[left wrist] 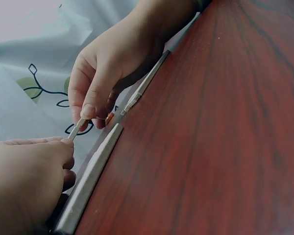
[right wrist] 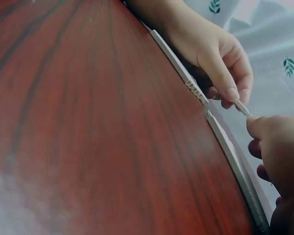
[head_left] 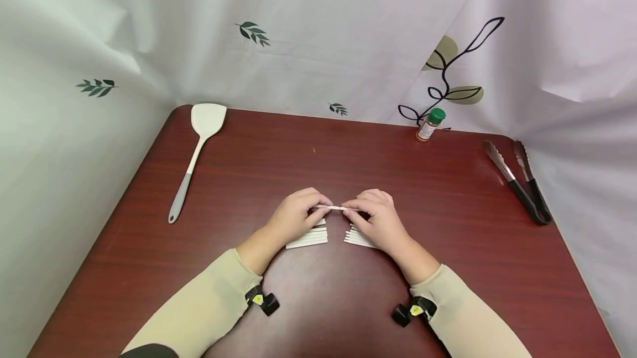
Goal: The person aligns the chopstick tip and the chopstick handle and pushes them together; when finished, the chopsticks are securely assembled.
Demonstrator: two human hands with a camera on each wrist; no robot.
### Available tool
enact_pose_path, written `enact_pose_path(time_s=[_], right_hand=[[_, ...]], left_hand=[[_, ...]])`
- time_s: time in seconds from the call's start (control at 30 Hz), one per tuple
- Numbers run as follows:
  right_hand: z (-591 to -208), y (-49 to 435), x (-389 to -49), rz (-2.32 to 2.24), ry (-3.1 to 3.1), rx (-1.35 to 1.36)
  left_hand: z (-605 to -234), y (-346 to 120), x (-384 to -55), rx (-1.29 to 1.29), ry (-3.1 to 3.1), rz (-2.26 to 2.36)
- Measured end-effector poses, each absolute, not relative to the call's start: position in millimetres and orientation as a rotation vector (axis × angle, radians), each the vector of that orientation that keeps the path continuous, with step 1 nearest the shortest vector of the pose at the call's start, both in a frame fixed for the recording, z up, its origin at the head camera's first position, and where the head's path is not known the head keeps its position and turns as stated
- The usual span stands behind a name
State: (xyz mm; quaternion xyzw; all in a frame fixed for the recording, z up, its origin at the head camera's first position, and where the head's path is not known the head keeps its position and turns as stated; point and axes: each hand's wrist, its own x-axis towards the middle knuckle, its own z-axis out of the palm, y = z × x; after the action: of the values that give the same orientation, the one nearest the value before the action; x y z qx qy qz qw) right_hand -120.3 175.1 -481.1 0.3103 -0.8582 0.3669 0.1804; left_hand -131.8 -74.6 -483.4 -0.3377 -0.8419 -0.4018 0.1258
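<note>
Between both hands, a thin white stick [head_left: 337,208] is held level above the table. My left hand [head_left: 298,214] pinches its left end with thumb and fingertips, and my right hand [head_left: 378,217] pinches the other end the same way. Only a short middle length of the stick shows. Below the left hand lies a row of white sticks [head_left: 307,238], side by side on the table. A second row of white sticks [head_left: 359,238] lies under the right hand, partly hidden by it. In the left wrist view the held stick [left wrist: 76,129] bridges the two hands.
A white spatula with a grey handle [head_left: 183,192] lies at the left of the dark red table [head_left: 318,170]. A green-capped spice jar [head_left: 428,128] stands at the back right. Black-handled tongs [head_left: 527,197] lie near the right edge. White curtains surround the table.
</note>
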Motion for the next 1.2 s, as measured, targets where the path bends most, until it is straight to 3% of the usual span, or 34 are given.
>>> enact_pose_path(time_s=[1.2], right_hand=[[-478.2,171.9,-115.5,1.161,-2.296,0.87]], left_hand=[[-477.2,-69.7,-128.0,-1.09,-2.352,-1.139]])
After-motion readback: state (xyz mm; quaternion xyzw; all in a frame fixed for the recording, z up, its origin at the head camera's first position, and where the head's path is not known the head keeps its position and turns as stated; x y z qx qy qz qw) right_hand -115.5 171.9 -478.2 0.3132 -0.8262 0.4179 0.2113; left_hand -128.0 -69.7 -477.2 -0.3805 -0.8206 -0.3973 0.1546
